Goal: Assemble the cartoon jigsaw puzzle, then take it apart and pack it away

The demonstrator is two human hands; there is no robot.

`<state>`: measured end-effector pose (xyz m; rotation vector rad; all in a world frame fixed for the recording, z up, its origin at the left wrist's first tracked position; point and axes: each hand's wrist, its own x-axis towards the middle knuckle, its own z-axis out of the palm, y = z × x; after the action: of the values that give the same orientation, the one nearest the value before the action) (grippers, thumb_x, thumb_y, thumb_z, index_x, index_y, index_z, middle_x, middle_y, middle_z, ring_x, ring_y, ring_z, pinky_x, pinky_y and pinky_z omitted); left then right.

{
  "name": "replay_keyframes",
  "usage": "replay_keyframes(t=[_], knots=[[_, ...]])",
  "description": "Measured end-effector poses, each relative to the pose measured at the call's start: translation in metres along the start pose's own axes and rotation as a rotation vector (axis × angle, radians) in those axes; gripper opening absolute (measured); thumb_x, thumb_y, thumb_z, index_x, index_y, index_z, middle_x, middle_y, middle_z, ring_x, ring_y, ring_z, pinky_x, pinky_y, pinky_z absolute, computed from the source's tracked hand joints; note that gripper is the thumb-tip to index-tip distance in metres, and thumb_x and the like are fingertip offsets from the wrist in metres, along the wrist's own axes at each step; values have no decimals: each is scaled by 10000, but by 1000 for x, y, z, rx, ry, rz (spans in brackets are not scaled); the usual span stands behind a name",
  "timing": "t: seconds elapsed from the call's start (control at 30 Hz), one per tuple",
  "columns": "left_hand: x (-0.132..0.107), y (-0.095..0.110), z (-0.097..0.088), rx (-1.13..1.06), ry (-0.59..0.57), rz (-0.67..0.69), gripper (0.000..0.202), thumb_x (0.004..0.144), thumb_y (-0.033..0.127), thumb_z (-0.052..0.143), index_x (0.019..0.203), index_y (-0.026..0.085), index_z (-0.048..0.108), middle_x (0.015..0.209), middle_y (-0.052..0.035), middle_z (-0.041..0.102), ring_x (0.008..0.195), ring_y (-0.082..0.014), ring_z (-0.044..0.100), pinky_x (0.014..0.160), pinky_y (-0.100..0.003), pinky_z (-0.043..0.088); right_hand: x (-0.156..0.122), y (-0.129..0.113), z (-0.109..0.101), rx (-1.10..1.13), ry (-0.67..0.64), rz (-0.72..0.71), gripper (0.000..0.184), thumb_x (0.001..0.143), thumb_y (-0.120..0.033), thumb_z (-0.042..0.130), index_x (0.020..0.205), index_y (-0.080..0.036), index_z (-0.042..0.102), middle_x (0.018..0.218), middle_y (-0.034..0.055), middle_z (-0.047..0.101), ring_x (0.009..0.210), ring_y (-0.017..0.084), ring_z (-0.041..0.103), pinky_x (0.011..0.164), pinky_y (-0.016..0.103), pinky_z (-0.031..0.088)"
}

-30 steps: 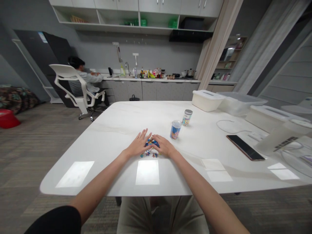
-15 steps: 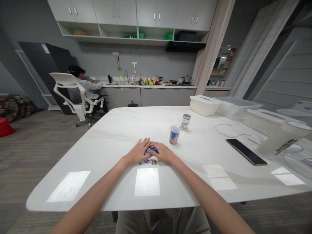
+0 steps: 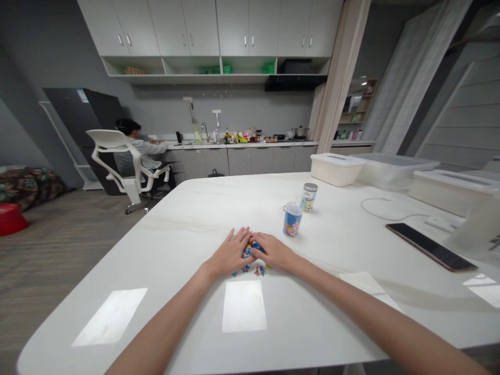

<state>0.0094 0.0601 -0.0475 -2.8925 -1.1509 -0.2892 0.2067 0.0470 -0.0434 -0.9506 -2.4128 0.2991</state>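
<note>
A small heap of coloured puzzle-like pieces (image 3: 250,263) lies on the white table (image 3: 187,219) in front of me. My left hand (image 3: 230,254) lies over its left side with the fingers stretched out and together. My right hand (image 3: 273,251) covers the right side, fingers curved over the pieces, its fingertips meeting those of the left hand. Most of the heap is hidden under both hands. A blue printed cup (image 3: 292,219) stands just beyond my right hand. Behind it is a small tin with a silver lid (image 3: 309,197).
A black phone (image 3: 429,246) and a white cable (image 3: 386,211) lie at the right. White lidded boxes (image 3: 338,169) and a clear bin (image 3: 392,169) line the far right edge. A person sits in a white chair (image 3: 117,156) at the kitchen counter.
Both hands have stayed cupped round the pieces, pressed slightly closer together. The camera has tilted up and shifted, so the table looks lower and nearer.
</note>
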Motion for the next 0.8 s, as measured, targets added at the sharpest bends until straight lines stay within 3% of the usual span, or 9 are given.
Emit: replay_keyframes(t=[0.33,0.57,0.8], knots=[[0,-2,0,-19,-29,-8,658,963,597,212,1470,186,293,1536,-115,320,1433,-223,238,1176,-454,111,-3,3,-1,65,-3,3,290,995,-359,359,1152,-192,537,1124,81,611,1052,204,573,959,376,428],[0,-1,-3,-49,-74,-58,697,949,640,169,1477,199,279,1549,-110,291,1448,-233,193,1170,-468,127,-2,-1,-5,74,-8,-26,304,1011,-311,292,1145,-178,530,1169,111,603,1113,212,551,987,405,429],[0,-4,-2,-98,-73,-14,619,987,558,128,1472,208,287,1557,-109,274,1453,-223,174,1177,-463,137,-3,-1,-6,54,6,-59,316,1014,-295,268,1118,-176,542,1110,110,608,1069,210,559,967,411,448]])
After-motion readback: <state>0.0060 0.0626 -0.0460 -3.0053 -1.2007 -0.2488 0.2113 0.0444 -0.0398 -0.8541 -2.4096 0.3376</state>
